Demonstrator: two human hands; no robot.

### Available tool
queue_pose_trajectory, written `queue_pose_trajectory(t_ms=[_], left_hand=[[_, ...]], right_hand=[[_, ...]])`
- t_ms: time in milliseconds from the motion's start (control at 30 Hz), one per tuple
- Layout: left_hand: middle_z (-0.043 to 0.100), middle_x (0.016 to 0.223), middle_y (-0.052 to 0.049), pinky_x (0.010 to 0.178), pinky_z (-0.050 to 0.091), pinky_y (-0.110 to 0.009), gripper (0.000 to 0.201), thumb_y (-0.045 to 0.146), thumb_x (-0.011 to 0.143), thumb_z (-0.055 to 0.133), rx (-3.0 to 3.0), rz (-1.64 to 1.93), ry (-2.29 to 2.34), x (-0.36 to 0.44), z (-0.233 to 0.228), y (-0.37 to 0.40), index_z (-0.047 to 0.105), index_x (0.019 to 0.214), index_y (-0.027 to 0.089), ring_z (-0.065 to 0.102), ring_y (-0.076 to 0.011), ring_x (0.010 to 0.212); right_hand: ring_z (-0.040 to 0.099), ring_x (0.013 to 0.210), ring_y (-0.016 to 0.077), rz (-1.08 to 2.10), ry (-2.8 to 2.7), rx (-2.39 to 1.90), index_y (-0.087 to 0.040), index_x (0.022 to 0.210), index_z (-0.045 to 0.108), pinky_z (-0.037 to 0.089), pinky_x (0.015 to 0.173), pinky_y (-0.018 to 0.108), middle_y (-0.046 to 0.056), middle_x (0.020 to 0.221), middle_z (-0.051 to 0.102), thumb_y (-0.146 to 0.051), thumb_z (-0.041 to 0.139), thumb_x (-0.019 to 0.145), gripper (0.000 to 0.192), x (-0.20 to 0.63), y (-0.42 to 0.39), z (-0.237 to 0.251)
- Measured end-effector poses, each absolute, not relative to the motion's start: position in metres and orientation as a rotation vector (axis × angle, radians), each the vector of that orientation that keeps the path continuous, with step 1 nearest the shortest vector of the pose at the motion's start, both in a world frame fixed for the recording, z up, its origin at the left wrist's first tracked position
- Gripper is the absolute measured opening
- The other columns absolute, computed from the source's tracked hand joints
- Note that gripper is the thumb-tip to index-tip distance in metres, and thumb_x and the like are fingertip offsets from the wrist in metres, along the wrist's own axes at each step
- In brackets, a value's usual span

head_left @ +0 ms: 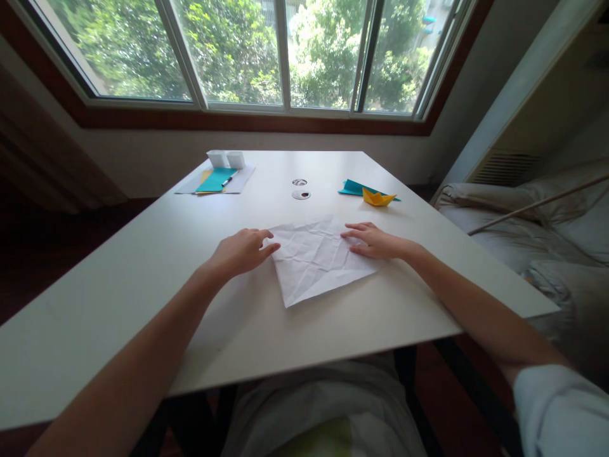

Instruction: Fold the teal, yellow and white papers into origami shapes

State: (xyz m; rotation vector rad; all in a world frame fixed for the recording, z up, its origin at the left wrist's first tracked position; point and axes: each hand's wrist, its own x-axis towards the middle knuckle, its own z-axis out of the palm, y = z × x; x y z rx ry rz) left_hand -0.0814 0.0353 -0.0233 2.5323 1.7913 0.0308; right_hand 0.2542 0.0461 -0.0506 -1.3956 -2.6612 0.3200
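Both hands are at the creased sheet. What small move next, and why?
Probably press the creased white paper flatter with the right hand while the left hand steadies the opposite side: creases cross its middle, and the hands sit at opposite sides.

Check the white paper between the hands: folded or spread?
Spread but creased: the white paper lies wide across the table, crease lines crossing its surface, left hand and right hand at opposite sides.
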Motion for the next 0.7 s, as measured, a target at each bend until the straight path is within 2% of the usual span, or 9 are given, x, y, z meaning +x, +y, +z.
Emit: queue_pose_trajectory(t_ms=[167, 267, 367, 533, 633, 700], left_hand=[[0.059, 0.11, -0.009, 0.067, 0.045, -0.032, 0.049, 0.056, 0.083, 0.034, 2.628, 0.047, 1.707, -0.073, -0.025, 0.03, 0.058, 0.111, 0.024, 0.055, -0.0267, 0.099], [0.058, 0.111, -0.009, 0.072, 0.045, -0.035, 0.05, 0.059, 0.08, 0.037, 2.685, 0.044, 1.618, -0.068, -0.028, 0.026, 0.06, 0.109, 0.024, 0.052, -0.0284, 0.102], [0.056, 0.112, -0.01, 0.076, 0.045, -0.039, 0.054, 0.061, 0.077, 0.041, 2.641, 0.073, 1.57, -0.066, -0.031, 0.026, 0.059, 0.112, 0.024, 0.052, -0.03, 0.102], [0.053, 0.117, -0.013, 0.079, 0.045, -0.035, 0.062, 0.057, 0.073, 0.052, 2.214, 0.393, 1.501, -0.063, -0.031, 0.028, 0.052, 0.12, 0.018, 0.056, -0.025, 0.096], [0.053, 0.116, -0.01, 0.07, 0.047, -0.028, 0.067, 0.054, 0.067, 0.061, 1.764, 0.584, 1.433, -0.061, -0.025, 0.026, 0.048, 0.123, 0.021, 0.057, -0.0204, 0.091], [0.057, 0.104, -0.007, 0.062, 0.045, -0.024, 0.066, 0.048, 0.064, 0.068, 1.584, 0.639, 1.364, -0.061, -0.023, 0.026, 0.049, 0.123, 0.025, 0.058, -0.0159, 0.081]], right_hand=[[0.044, 0.114, 0.0289, 0.343, -2.669, -1.273, -0.02, 0.11, 0.059, 0.035, 0.094, 0.041, 0.011, 0.115, 0.058, -0.054, 0.057, 0.075, 0.049, 0.248, 0.038, -0.038], [0.053, 0.096, 0.0263, 0.281, -2.699, -1.23, -0.02, 0.097, 0.064, 0.039, 0.084, 0.039, 0.009, 0.095, 0.063, -0.058, 0.059, 0.071, 0.046, 0.244, 0.034, -0.031], [0.054, 0.087, 0.0235, 0.301, -2.716, -1.194, -0.02, 0.096, 0.064, 0.041, 0.077, 0.035, 0.007, 0.082, 0.063, -0.055, 0.058, 0.074, 0.042, 0.241, 0.031, -0.028], [0.053, 0.098, 0.0238, 0.438, -2.662, -1.238, -0.023, 0.108, 0.062, 0.042, 0.081, 0.035, 0.009, 0.107, 0.059, -0.048, 0.058, 0.076, 0.041, 0.243, 0.033, -0.033], [0.051, 0.104, 0.0246, 0.475, -2.626, -1.272, -0.024, 0.113, 0.06, 0.041, 0.087, 0.037, 0.01, 0.114, 0.055, -0.047, 0.056, 0.078, 0.042, 0.246, 0.035, -0.037], [0.05, 0.106, 0.025, 0.485, -2.613, -1.275, -0.025, 0.115, 0.059, 0.041, 0.089, 0.038, 0.009, 0.116, 0.054, -0.047, 0.055, 0.079, 0.042, 0.246, 0.036, -0.038]])
